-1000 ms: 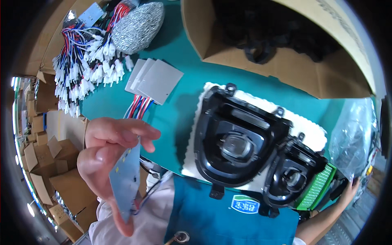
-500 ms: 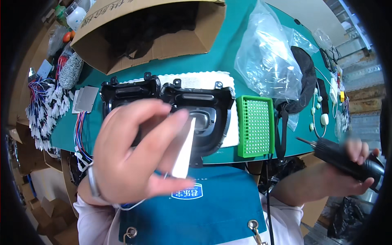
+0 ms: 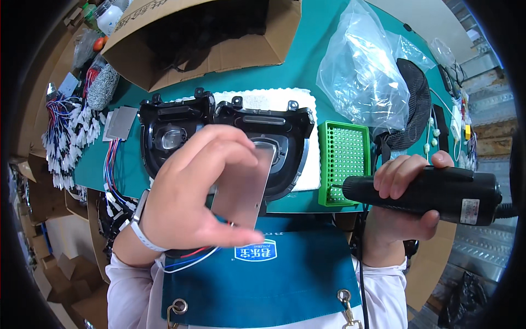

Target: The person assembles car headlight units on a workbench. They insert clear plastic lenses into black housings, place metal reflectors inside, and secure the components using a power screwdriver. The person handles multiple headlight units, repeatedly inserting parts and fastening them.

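My left hand (image 3: 186, 192) is curled around a thin, flat metallic plate (image 3: 249, 189), tilted on edge. Red, blue and white wires (image 3: 189, 260) trail below that hand. An electric screwdriver (image 3: 455, 189), black with a coiled cord, lies in the grip of my right hand (image 3: 402, 178). Its tip points left over the green screw tray (image 3: 322, 164), which has a perforated grid of small screws. Two black molded housings (image 3: 178, 116) with clear lenses rest side by side on a white cloth (image 3: 313, 175). My left hand and the plate partly cover both housings.
Behind the housings stands an open cardboard box (image 3: 246, 57) with dark contents. Clear plastic bags (image 3: 361, 71) lie at the far right beside a black mesh item (image 3: 413, 98). Several wired grey plates (image 3: 120, 123) and a bundle of white-plugged wires (image 3: 63, 142) sit on the left.
My right hand has brought the screwdriver left and up from the right side, its tip now over the green tray. The plate in my left hand has turned to show more of its flat face.
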The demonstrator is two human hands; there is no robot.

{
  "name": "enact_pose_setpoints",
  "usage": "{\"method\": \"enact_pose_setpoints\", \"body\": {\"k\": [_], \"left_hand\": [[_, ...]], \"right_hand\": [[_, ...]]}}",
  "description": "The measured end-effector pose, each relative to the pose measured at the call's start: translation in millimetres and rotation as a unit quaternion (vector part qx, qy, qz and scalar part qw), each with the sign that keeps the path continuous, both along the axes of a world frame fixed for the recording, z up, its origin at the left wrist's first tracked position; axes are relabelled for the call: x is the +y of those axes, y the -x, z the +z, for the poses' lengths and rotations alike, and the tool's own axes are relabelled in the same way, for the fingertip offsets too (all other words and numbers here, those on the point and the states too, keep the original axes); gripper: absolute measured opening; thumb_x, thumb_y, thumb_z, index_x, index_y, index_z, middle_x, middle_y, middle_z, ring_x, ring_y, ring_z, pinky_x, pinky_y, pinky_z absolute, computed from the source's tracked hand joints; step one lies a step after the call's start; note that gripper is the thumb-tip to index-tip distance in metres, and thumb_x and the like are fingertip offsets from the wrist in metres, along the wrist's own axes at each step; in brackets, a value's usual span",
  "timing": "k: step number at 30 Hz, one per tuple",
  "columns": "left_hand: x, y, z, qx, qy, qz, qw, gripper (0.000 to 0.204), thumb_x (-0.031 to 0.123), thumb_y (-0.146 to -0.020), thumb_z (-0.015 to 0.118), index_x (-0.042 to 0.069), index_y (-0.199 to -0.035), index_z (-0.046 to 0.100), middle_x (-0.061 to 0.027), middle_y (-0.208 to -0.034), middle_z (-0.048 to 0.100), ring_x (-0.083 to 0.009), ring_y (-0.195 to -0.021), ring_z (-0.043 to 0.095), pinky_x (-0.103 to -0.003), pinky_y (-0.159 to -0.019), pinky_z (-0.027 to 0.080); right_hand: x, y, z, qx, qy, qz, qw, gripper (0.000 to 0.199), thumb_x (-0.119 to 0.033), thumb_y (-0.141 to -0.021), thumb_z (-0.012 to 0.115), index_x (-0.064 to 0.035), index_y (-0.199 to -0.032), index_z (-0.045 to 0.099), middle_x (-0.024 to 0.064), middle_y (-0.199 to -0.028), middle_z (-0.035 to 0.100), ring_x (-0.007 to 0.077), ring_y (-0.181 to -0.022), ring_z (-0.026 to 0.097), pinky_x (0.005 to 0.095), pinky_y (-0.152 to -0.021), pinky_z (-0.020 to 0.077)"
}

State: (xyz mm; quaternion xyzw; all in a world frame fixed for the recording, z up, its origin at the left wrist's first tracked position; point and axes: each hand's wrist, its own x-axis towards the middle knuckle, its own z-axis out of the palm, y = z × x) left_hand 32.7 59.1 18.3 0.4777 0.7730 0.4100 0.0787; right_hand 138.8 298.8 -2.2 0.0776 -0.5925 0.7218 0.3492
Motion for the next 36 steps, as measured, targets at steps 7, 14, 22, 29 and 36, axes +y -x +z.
{"method": "enact_pose_setpoints", "body": {"k": [7,14,22,29,36], "left_hand": [[-16,1,-15,-0.371,-0.152,-0.086,0.912,0.08,0.046,-0.042,0.085,0.005,-0.101,0.049,-0.0134,-0.109,0.044,-0.0291,-0.103,0.05,-0.038,-0.091,0.036],[-18,23,10,0.008,-0.005,-0.029,1.0,0.076,0.052,-0.051,0.078,0.005,-0.103,0.05,-0.0135,-0.108,0.047,-0.0253,-0.099,0.05,-0.035,-0.086,0.037],[22,17,10,0.262,0.093,0.044,0.959,0.072,0.037,-0.053,0.076,0.003,-0.111,0.05,-0.0144,-0.103,0.05,-0.0313,-0.092,0.051,-0.037,-0.08,0.041],[39,14,-14,0.229,0.155,0.044,0.96,0.059,0.032,-0.055,0.077,0.001,-0.1,0.052,-0.0124,-0.095,0.05,-0.0281,-0.088,0.051,-0.035,-0.081,0.04],[48,16,-25,0.226,0.166,0.042,0.959,0.059,0.035,-0.057,0.075,-0.001,-0.098,0.052,-0.0124,-0.093,0.051,-0.027,-0.089,0.051,-0.035,-0.079,0.039]], "right_hand": [[3,3,-3,0.016,-0.015,0.057,0.998,0.065,-0.044,-0.07,0.069,-0.0051,-0.11,0.036,0.0076,-0.061,0.051,0.0182,-0.053,0.051,0.0291,-0.05,0.045],[1,6,-1,-0.006,-0.105,0.013,0.994,0.068,-0.05,-0.074,0.061,-0.0032,-0.115,0.033,0.0058,-0.063,0.047,0.0144,-0.052,0.047,0.0254,-0.047,0.0408],[-31,0,0,-0.076,-0.154,-0.186,0.967,0.066,-0.041,-0.082,0.055,0.0001,-0.124,0.026,0.009,-0.077,0.046,0.0157,-0.068,0.047,0.0299,-0.066,0.0421],[-27,-2,25,0.032,-0.052,-0.148,0.987,0.063,-0.042,-0.077,0.055,-0.0041,-0.121,0.032,0.0061,-0.073,0.041,0.0145,-0.063,0.04,0.0289,-0.06,0.0347],[-38,32,34,0.17,-0.064,0.034,0.983,0.062,-0.044,-0.078,0.051,-0.005,-0.123,0.033,0.0057,-0.074,0.042,0.014,-0.063,0.042,0.029,-0.06,0.0354]]}}
